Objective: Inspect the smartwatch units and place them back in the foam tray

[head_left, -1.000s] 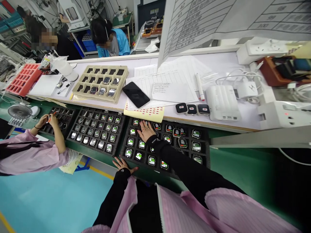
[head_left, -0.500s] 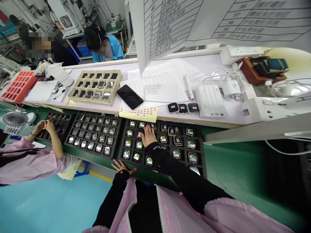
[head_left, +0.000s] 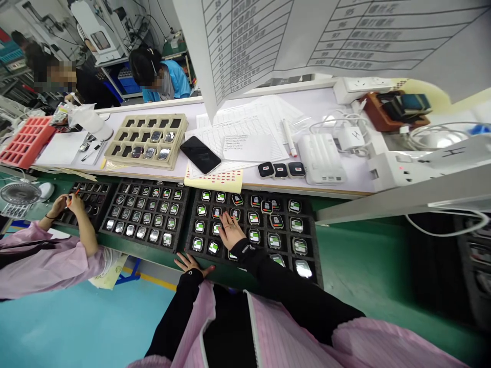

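A black foam tray (head_left: 245,203) in front of me holds several square smartwatch bodies, many with lit green-and-white screens. Over its middle, my right hand (head_left: 231,232) has its fingers stretched out, the tips at a smartwatch (head_left: 235,213) in the second row; whether they press on it I cannot tell. My left hand (head_left: 193,265) lies spread on the green bench edge by the tray's near left corner, holding nothing. To the right in the tray, a smartwatch (head_left: 266,206) sits partly over another one. Part of the tray is hidden under my right forearm.
A second foam tray (head_left: 147,210) of watches lies to the left, where a co-worker's hands (head_left: 69,204) hold something orange. On the shelf are a phone (head_left: 200,155), a beige tray (head_left: 146,116), papers (head_left: 253,145), a white charger (head_left: 321,158) and cables. A printed sheet (head_left: 249,46) hangs above.
My right hand has moved from the top row of watches down toward the second row. My left hand stays on the bench edge. The view has shifted slightly.
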`<state>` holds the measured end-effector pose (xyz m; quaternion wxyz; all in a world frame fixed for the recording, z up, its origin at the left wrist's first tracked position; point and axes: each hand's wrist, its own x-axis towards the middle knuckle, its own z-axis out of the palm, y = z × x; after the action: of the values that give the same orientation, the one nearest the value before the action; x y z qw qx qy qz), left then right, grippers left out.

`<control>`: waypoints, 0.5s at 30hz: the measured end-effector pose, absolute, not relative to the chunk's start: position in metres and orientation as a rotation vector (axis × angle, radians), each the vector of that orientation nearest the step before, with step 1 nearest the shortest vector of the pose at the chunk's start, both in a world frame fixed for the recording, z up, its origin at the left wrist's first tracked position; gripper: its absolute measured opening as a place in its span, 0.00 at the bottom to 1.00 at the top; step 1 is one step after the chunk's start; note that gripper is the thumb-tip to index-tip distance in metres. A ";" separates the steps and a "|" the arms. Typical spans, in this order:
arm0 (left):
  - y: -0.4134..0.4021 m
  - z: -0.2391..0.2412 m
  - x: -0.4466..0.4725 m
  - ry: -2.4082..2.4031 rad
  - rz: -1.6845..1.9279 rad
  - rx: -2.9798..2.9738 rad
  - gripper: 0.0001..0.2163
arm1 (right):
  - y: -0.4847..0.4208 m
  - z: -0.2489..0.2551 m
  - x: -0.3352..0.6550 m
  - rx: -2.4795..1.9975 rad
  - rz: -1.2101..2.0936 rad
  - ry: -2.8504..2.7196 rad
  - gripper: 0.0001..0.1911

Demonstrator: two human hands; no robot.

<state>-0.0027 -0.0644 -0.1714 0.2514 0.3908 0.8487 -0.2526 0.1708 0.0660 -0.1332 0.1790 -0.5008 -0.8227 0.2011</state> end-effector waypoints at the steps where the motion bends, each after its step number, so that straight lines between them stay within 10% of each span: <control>1: -0.064 -0.170 -0.002 2.310 -0.684 1.067 0.64 | 0.064 -0.133 0.170 -1.404 0.568 -2.332 0.31; 15: -0.064 -0.182 -0.006 2.333 -0.762 1.077 0.66 | 0.057 -0.130 0.182 -1.480 0.553 -2.322 0.36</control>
<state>-0.0060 -0.0642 -0.1823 0.2288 0.3913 0.8473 -0.2768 0.1825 0.0571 -0.1303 0.1658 -0.5198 -0.8152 0.1942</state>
